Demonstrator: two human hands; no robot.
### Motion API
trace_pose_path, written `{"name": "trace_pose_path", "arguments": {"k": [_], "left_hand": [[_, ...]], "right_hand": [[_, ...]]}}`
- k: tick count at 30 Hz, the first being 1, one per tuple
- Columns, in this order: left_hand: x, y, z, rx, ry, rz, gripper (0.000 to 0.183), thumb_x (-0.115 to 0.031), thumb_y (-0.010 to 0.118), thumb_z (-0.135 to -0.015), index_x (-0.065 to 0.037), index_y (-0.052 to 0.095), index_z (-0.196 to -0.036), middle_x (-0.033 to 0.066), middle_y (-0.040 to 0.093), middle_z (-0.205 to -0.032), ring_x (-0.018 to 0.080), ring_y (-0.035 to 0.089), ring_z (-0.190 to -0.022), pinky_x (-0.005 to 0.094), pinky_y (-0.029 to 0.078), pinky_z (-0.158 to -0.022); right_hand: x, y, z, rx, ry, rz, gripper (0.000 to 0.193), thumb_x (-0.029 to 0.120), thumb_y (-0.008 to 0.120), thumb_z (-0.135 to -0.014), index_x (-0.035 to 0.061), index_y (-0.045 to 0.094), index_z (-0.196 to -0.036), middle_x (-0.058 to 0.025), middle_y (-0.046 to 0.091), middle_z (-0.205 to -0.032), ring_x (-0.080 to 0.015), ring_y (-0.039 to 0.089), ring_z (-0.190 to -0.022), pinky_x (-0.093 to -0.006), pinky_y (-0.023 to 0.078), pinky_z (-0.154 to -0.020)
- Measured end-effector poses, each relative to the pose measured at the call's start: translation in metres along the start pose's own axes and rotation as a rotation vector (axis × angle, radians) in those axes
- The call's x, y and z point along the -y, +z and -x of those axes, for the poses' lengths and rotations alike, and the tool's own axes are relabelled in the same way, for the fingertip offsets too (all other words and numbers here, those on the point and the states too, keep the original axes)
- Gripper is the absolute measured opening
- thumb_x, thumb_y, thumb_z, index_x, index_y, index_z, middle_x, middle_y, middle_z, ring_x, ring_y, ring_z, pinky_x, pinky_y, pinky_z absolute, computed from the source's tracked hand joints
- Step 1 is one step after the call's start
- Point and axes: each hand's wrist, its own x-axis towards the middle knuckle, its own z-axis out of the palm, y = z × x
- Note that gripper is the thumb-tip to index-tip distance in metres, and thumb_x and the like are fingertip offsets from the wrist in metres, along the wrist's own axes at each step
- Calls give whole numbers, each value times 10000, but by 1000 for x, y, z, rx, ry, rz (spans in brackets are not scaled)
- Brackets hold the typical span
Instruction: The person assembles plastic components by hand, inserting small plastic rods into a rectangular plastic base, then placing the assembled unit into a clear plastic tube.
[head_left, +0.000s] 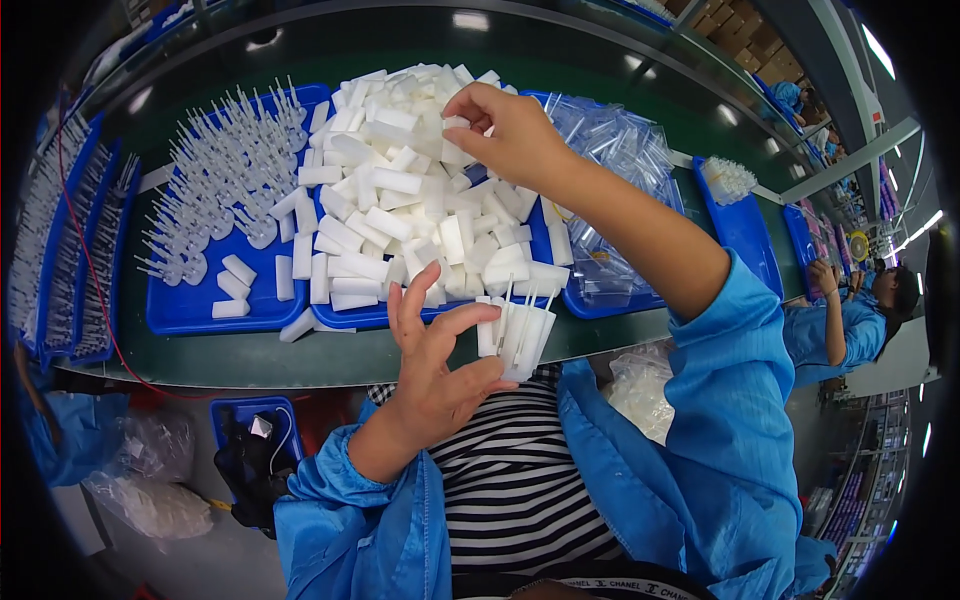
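My left hand [425, 365] is near the table's front edge, its thumb and index finger closed on a white plastic holder [525, 345] with thin metal pins pointing up. A white block sits against the holder's left side, beside my fingertip. My right hand [520, 140] reaches over a heap of white foam-like blocks [390, 220] and pinches one white block [457, 123] at its top right. The heap overflows a blue tray [375, 317]. To its left, another blue tray [185, 318] bears many upright white pieces with pins [225, 165], plus several loose blocks.
Clear plastic pieces [620, 150] fill a blue tray right of the heap. Farther right, a blue tray [745, 235] bears small white parts [728, 178]. More pin-filled trays [75, 250] stand far left, near a thin red cord [85, 265]. A co-worker [845, 320] sits at the right.
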Motion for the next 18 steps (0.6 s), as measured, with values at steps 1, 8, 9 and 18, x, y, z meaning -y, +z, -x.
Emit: {"name": "trace_pose_path", "arguments": {"k": [1, 8, 9, 18], "left_hand": [[-1, 0, 1, 14, -10, -35, 224, -247, 763, -632, -187, 594, -767, 69, 558, -1114, 440, 344, -1204, 615, 66, -1004], [-6, 4, 1, 61, -5, -149, 181, -240, 759, -618, -216, 618, -729, 42, 559, -1124, 429, 340, -1217, 638, 21, -1003], [-8, 5, 0, 67, -3, -145, 181, -240, 759, -618, -216, 618, -729, 42, 559, -1124, 429, 340, -1217, 638, 21, -1003], [-13, 12, -4, 104, 14, -189, 168, -240, 753, -629, -229, 618, -728, 13, 565, -1130, 428, 343, -1220, 625, -12, -1012]], "right_hand": [[6, -4, 6, -67, 10, -160, 267, 149, 645, -817, 49, 561, -1050, -40, 623, -811, -120, 582, -689, -246, 456, -585], [44, -44, 76, 115, 408, -880, 238, 140, 649, -835, 31, 556, -1025, -10, 602, -851, -34, 554, -679, -168, 415, -483], [43, -44, 83, 109, 413, -882, 238, 140, 649, -835, 31, 556, -1025, -10, 602, -851, -34, 554, -679, -168, 415, -483], [39, -46, 109, 154, 513, -1077, 217, 148, 643, -846, 38, 557, -1012, -10, 606, -836, -34, 565, -676, -165, 431, -493]]}}
